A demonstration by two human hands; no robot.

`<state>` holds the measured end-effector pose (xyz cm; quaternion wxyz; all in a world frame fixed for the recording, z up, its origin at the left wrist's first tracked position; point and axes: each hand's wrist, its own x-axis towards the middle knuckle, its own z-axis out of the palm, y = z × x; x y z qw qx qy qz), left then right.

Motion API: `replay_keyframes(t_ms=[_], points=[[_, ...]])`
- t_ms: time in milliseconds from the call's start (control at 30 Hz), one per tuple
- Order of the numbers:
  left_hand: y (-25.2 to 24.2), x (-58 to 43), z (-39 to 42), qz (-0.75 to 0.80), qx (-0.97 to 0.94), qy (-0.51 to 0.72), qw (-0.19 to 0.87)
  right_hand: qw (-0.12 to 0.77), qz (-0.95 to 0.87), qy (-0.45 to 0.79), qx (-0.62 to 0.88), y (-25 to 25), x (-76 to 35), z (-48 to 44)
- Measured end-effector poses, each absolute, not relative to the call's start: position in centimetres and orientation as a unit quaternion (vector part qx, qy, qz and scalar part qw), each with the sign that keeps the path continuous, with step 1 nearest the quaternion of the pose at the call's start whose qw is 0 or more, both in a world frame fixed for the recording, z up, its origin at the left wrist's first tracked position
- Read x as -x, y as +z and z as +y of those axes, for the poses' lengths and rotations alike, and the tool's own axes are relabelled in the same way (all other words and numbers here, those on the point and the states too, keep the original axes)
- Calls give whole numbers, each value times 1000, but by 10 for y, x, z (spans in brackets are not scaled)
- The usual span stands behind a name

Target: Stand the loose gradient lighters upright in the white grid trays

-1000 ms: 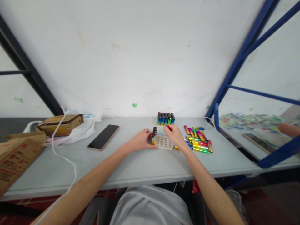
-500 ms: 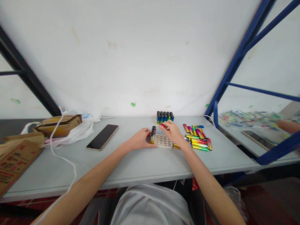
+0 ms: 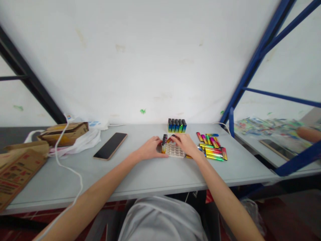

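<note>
A pale tray [image 3: 176, 153] with rows of small holes lies on the table before me. A row of upright lighters [image 3: 164, 149] with black tops stands along its left side. My left hand [image 3: 151, 148] grips that left end, thumb along the front edge and fingers behind the lighters. My right hand [image 3: 185, 143] is over the back of the tray, pinching a tilted lighter [image 3: 169, 139] close to the standing row. More loose lighters [image 3: 213, 152] in shiny red, yellow, green and pink lie right of the tray. A block of upright blue lighters [image 3: 177, 126] stands behind it.
A phone [image 3: 110, 146] lies left of my hands. Farther left are cardboard boxes [image 3: 64, 134], a white plastic bag [image 3: 85, 140] and a white cable [image 3: 69, 169]. A blue metal frame [image 3: 244, 83] rises on the right, with a person's finger [image 3: 309, 134] beyond it.
My right hand has brought its lighter left and down, from above the tray to beside the standing row. My left hand keeps its place at the tray.
</note>
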<state>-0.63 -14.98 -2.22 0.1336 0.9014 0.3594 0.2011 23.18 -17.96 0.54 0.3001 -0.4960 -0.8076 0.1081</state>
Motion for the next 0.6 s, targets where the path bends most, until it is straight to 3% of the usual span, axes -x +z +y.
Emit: replay_keyframes(t_ms=[167,600], points=[[-20,5,-151,360,-904,190,128,319,-792,74,515,9,-237,-179],[-23,5,-150,359,-903,197,133,225,-831,71,504,-10,-224,-176]])
